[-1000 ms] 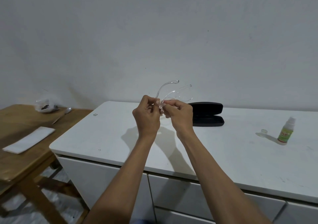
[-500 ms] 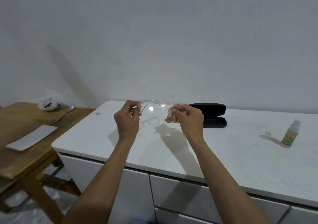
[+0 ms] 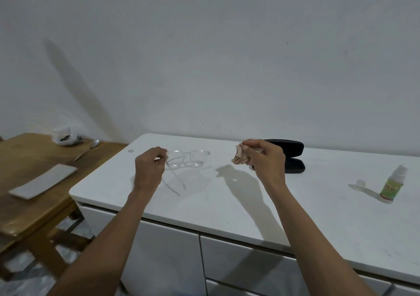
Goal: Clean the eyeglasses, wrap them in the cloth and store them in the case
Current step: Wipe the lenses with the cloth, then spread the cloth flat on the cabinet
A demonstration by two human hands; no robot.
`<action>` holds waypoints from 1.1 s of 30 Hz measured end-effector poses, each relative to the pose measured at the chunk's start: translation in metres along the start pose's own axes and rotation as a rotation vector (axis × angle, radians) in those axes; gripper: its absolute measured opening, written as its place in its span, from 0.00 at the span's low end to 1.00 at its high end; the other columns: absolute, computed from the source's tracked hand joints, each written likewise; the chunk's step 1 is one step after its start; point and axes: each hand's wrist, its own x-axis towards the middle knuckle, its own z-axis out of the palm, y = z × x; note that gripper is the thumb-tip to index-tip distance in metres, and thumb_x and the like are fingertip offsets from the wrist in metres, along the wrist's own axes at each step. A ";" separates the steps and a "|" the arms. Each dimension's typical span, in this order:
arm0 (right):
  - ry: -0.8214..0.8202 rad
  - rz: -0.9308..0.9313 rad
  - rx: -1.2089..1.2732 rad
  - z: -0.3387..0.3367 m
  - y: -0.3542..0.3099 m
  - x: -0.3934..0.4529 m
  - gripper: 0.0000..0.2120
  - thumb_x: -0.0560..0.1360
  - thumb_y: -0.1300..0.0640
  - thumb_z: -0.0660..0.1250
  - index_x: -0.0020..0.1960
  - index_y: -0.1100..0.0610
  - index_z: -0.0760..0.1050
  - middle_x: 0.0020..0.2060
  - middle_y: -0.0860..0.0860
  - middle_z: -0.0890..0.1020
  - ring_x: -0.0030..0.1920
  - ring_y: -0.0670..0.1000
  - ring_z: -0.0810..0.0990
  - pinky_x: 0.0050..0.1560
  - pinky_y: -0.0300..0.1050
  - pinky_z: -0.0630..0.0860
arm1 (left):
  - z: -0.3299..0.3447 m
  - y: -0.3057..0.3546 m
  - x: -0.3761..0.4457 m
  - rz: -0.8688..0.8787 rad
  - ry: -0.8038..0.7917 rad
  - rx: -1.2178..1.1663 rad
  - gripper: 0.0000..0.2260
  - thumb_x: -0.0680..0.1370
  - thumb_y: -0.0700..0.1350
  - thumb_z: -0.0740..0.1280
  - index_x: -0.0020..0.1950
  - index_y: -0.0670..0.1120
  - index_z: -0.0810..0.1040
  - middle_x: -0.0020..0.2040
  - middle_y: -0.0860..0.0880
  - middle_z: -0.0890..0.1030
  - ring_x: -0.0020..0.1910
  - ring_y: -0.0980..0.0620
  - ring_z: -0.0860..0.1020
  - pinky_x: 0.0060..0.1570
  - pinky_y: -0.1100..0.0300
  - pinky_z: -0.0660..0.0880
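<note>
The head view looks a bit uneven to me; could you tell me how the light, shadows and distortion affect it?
Head view: hard light throws crisp forearm shadows on the white cabinet top; the clear-framed eyeglasses nearly vanish against it; wide-angle bending curves the cabinet edge; corners darken.

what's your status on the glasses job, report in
Left hand pinches the clear eyeglasses by a temple, above the white counter. Right hand grips the bunched cloth. Black case open behind it, nothing blocking.

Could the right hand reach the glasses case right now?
Probably yes: the right hand hovers just in front of the open black case with nothing between, but its fingers grip the crumpled cloth.
</note>
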 end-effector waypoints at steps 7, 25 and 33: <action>-0.022 -0.030 -0.009 -0.006 -0.006 0.001 0.03 0.76 0.67 0.72 0.48 0.64 0.84 0.39 0.65 0.85 0.34 0.56 0.88 0.31 0.33 0.75 | -0.009 -0.021 0.001 0.124 -0.136 0.187 0.10 0.72 0.24 0.70 0.46 0.37 0.82 0.45 0.42 0.84 0.40 0.43 0.83 0.44 0.51 0.82; -0.044 -0.046 -0.096 -0.018 -0.012 0.009 0.02 0.75 0.63 0.72 0.45 0.58 0.83 0.37 0.55 0.88 0.40 0.52 0.89 0.41 0.45 0.79 | -0.007 0.031 0.006 0.353 -0.059 0.318 0.20 0.69 0.31 0.65 0.59 0.43 0.81 0.69 0.43 0.77 0.65 0.40 0.76 0.60 0.50 0.76; -0.007 -0.007 -0.060 -0.047 -0.041 0.015 0.05 0.76 0.57 0.72 0.48 0.52 0.87 0.42 0.49 0.88 0.44 0.45 0.86 0.42 0.41 0.79 | 0.078 0.184 0.020 -0.105 -0.519 -0.336 0.09 0.76 0.48 0.76 0.53 0.46 0.86 0.47 0.52 0.87 0.49 0.57 0.84 0.53 0.63 0.78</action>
